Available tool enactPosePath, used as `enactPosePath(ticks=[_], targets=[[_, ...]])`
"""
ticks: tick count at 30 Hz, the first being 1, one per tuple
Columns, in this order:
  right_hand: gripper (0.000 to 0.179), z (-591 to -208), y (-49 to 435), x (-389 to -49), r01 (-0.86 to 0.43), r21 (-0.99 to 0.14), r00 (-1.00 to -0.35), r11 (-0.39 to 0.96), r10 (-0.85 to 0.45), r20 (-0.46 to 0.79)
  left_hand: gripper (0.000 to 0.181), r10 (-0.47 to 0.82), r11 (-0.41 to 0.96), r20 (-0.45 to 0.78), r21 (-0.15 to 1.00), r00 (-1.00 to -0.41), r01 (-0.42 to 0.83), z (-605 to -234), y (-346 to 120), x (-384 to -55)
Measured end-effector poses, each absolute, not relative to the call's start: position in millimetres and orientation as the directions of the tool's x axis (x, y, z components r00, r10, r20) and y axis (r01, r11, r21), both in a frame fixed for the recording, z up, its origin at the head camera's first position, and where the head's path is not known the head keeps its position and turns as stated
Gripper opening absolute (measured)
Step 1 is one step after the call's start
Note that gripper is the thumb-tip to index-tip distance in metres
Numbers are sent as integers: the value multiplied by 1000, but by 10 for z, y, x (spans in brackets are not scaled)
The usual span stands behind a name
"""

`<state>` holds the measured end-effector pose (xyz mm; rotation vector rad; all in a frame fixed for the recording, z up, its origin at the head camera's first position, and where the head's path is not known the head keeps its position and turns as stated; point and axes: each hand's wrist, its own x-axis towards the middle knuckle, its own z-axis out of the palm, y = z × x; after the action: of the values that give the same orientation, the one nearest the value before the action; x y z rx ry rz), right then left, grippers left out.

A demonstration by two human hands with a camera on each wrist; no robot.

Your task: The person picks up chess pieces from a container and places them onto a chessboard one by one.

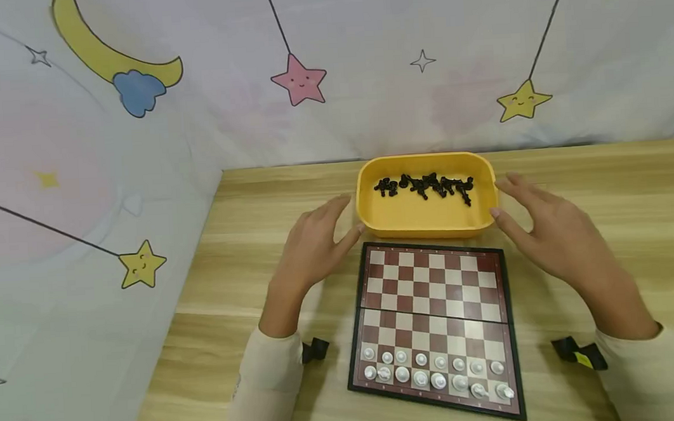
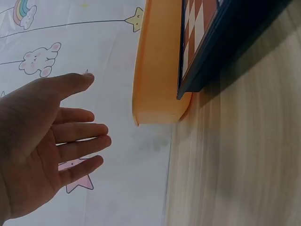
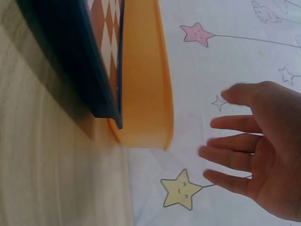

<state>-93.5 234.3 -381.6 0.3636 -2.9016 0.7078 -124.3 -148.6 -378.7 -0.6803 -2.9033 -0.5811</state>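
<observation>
Pale fabric backdrop (image 1: 372, 126) printed with smiling stars stands behind a light wood-grain counter (image 1: 248, 253). On the counter lies a square maroon-and-white checkered chessboard (image 1: 420, 289) with a black rim and a seam across its middle. Two rows of eight small white chess pieces (image 1: 420, 378) line its 6 o'clock edge. Just beyond the board's 12 o'clock edge sits an oblong yellow plastic tray (image 1: 417, 214) with rounded corners; small black chess pieces (image 1: 430, 181) lie jumbled in its 12 o'clock half. A person's left hand (image 1: 316, 240) hovers near the tray's 9 o'clock end, the right hand (image 1: 558, 234) near its 3 o'clock end. Both hands' fingers are nearly straight and loosely spread, thumbs apart, and the wrist views show them clear of the tray. Cream sleeves (image 1: 271, 379) cover the forearms.
</observation>
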Motion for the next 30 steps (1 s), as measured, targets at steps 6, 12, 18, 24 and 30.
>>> enactPosePath(ticks=[6, 12, 18, 24, 30], targets=[[31, -3969, 2426, -980, -211, -429, -958, 878, -99, 269, 40, 405, 814, 170, 381, -899, 439, -3778, -1341, -1469], [31, -4142, 2516, -1049, -162, -450, -977, 878, -78, 201, 29, 467, 837, 81, 281, -881, 470, -3745, -1191, -1764], [40, -4269, 2533, -1107, -196, -453, -976, 870, -128, 178, 28, 509, 847, 31, 157, -860, 507, -3725, -1062, -2000], [42, -4330, 2583, -1115, -173, -478, -984, 861, -134, 115, 27, 510, 859, -64, 80, -858, 505, -3801, -905, -2162], [43, -4333, 2584, -1140, -165, -512, -986, 843, -127, 109, 16, 514, 857, -83, 10, -854, 515, -3898, -805, -2273]])
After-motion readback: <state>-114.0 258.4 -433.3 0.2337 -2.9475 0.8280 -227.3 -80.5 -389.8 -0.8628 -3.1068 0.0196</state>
